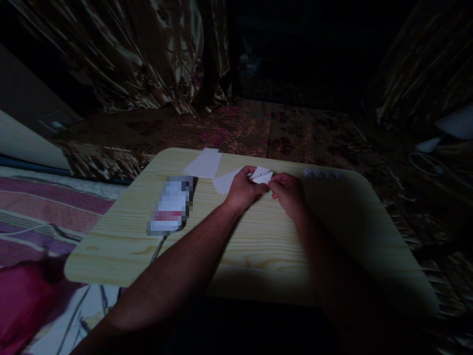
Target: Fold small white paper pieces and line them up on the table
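A small white folded paper point(262, 174) with dark crease lines is held just above the far half of the table. My left hand point(244, 190) grips its left and near side, thumb along the bottom edge. With fingers pinched together, my right hand point(287, 191) holds its right corner. Beside my left hand lie loose white sheets point(224, 182), partly hidden behind it. A stack of white paper point(205, 163) rests farther back to the left. Several small folded paper pieces point(323, 174) stand in a row to the right of my right hand.
The light wooden table point(266, 251) has rounded corners. A blurred-out phone point(172, 204) with a cable lies on its left part. A striped bedspread point(55, 207) and a pink cloth point(25, 301) are at the left. Patterned curtains point(177, 49) hang behind; a lamp point(458, 123) is at far right.
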{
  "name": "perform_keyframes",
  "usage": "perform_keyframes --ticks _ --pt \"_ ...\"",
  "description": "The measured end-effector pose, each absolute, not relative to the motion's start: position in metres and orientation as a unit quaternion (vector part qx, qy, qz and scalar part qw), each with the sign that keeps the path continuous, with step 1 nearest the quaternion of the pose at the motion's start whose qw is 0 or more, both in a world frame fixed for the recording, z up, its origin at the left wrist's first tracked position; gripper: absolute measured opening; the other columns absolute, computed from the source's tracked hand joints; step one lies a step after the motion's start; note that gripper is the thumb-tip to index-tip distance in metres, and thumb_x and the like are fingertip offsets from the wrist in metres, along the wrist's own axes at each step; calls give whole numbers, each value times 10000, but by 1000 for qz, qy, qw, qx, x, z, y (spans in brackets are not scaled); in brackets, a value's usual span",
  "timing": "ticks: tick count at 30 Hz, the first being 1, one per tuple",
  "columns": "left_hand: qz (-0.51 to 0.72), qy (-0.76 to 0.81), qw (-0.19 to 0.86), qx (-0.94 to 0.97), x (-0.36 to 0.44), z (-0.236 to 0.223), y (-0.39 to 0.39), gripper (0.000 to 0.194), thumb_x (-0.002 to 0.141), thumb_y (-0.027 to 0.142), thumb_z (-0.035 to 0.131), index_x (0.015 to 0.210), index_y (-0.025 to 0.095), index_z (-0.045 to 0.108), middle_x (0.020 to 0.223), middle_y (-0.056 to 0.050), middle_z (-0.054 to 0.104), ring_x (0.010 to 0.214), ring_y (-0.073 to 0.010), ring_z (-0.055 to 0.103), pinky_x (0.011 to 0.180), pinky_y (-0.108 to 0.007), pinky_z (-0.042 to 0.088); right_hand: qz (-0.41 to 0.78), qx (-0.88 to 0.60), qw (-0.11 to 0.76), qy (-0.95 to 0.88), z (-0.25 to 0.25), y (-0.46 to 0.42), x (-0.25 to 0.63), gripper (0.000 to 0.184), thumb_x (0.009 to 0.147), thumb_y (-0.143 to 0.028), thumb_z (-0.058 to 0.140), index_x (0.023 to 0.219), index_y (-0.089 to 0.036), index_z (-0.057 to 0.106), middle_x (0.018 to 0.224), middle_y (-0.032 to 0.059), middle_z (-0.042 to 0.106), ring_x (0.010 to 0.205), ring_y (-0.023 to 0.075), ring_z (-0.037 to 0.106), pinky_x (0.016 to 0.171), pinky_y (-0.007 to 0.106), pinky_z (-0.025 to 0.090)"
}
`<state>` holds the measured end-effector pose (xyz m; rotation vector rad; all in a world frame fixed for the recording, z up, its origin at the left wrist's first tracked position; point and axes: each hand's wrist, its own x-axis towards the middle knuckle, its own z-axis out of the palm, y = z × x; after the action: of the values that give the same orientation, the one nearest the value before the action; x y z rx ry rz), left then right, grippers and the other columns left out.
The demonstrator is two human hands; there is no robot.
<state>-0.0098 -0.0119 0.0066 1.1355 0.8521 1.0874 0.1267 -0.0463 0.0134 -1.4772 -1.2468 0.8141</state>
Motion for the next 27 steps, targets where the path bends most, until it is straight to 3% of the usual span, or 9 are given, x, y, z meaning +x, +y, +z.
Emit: perform_keyframes --ticks 8,27 --pt "480 354 624 506 -11 7 -11 554 480 99 784 965 161 524 794 16 683 640 -102 594 619 -211 454 340 -609 480 -531 17 -49 129 106 683 -293 601 696 -189 613 458 -50 538 436 112 483 462 228 344" --pt "453 352 623 532 -15 5 -10 583 487 137 824 985 166 522 787 23 657 634 -89 567 617 -197 434 356 -601 472 -539 16 -50 130 117 671 -265 598 589 -191 557 435 -50 513 430 101 453 461 229 322"
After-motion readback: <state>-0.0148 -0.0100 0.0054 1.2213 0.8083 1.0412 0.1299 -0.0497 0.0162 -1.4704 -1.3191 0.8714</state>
